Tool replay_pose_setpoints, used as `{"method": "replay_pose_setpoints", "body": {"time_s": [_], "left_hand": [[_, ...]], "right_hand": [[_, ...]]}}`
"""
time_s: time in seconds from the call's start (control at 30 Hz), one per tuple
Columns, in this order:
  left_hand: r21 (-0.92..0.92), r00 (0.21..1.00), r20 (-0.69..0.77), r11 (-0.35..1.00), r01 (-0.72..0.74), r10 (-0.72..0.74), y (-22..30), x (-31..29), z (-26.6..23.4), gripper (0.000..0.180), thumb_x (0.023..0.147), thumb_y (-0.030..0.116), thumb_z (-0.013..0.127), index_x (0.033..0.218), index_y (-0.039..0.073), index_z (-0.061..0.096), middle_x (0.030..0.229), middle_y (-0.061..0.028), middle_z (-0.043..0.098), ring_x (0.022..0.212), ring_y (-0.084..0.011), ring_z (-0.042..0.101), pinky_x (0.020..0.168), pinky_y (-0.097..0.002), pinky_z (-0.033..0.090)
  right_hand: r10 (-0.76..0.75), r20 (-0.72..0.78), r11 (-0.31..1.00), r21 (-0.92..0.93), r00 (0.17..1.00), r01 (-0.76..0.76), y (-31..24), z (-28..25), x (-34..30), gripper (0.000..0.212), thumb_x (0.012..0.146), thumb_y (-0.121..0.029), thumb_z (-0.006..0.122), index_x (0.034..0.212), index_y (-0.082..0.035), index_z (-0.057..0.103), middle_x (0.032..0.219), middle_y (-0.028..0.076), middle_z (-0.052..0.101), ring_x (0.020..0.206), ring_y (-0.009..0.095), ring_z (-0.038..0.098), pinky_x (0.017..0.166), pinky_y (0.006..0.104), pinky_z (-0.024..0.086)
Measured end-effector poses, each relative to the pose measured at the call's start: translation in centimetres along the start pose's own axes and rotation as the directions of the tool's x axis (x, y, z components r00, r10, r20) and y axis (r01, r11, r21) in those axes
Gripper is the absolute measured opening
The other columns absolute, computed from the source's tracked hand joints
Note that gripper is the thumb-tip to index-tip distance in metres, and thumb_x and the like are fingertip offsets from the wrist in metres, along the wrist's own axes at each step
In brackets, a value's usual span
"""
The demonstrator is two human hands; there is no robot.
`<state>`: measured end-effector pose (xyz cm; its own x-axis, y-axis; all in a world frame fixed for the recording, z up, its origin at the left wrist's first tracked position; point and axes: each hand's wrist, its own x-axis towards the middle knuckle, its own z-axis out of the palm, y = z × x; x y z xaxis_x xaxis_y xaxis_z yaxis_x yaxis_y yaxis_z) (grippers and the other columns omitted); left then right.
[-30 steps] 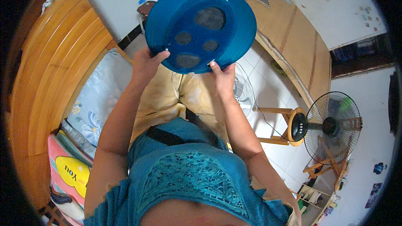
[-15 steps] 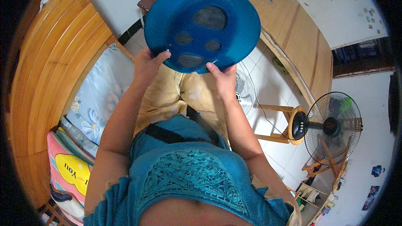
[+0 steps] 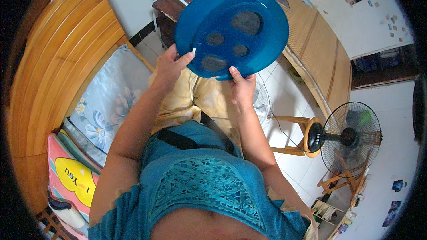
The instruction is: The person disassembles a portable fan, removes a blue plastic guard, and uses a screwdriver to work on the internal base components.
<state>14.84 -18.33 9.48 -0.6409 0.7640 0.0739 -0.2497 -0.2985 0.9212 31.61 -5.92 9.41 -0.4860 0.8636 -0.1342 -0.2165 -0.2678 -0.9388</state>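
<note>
A large round blue plastic disc (image 3: 228,46) is held up in front of me, tilted, with a raised rim and several dark grey rounded patches. Its exact kind I cannot tell. My left hand (image 3: 168,71) grips its lower left edge, thumb over the rim beside a small white spot and fingers behind. At the bottom edge my right hand (image 3: 243,90) pinches the rim, its thumb on the near face and the other fingers hidden behind. Beige patterned trousers (image 3: 175,102) cover my lap below the disc.
To the left are a slatted wooden panel (image 3: 66,75) and a flowered grey-blue pillow (image 3: 102,102). A black fan (image 3: 349,136) is by a wooden stool (image 3: 316,122) at right. White fan grille (image 3: 261,100) shows past my right wrist. A mat-covered bed (image 3: 322,51) stands far right.
Both hands have shifted the blue disc slightly to the right. It has turned a little, its patches now leaning more to the right, and more of the brown furniture behind it shows.
</note>
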Motion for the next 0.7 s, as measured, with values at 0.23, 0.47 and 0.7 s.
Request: {"method": "replay_pose_setpoints", "body": {"time_s": [0.23,0.47,0.7], "left_hand": [[0.044,0.991,-0.132,0.999,-0.026,0.032,-1.3,-1.4,1.2,0.019,0.086,0.013,0.064,0.103,0.004,0.063,0.095,-0.0035,0.065,0.082,-0.0128,0.060,0.075,-0.0262,0.048],[0.560,0.967,-0.152,0.824,-0.087,0.205,-2.6,-1.4,0.8,0.026,0.079,0.023,0.072,0.078,-0.002,0.066,0.065,-0.0049,0.063,0.057,-0.0097,0.055,0.054,-0.0285,0.044],[-0.311,0.940,-0.163,0.920,0.240,-0.300,-1.8,-1.5,1.2,0.016,0.087,0.017,0.063,0.091,0.002,0.064,0.083,-0.0041,0.065,0.074,-0.0121,0.058,0.068,-0.0261,0.046]], "right_hand": [[0.080,0.023,0.967,0.241,0.996,-0.084,1.8,0.9,-1.1,0.043,0.085,-0.006,0.063,0.122,-0.006,0.043,0.118,0.009,0.054,0.103,0.023,0.055,0.082,0.0375,0.051],[0.164,-0.027,0.984,0.082,0.986,-0.161,2.3,0.3,-1.3,0.049,0.086,-0.016,0.065,0.126,-0.004,0.040,0.117,0.012,0.054,0.101,0.025,0.057,0.083,0.0367,0.052],[0.414,0.088,0.523,-0.837,0.906,-0.158,-2.5,-1.5,-3.7,0.030,0.087,-0.023,0.062,0.071,0.003,0.062,0.062,0.008,0.063,0.053,0.012,0.059,0.052,0.0277,0.048]]}}
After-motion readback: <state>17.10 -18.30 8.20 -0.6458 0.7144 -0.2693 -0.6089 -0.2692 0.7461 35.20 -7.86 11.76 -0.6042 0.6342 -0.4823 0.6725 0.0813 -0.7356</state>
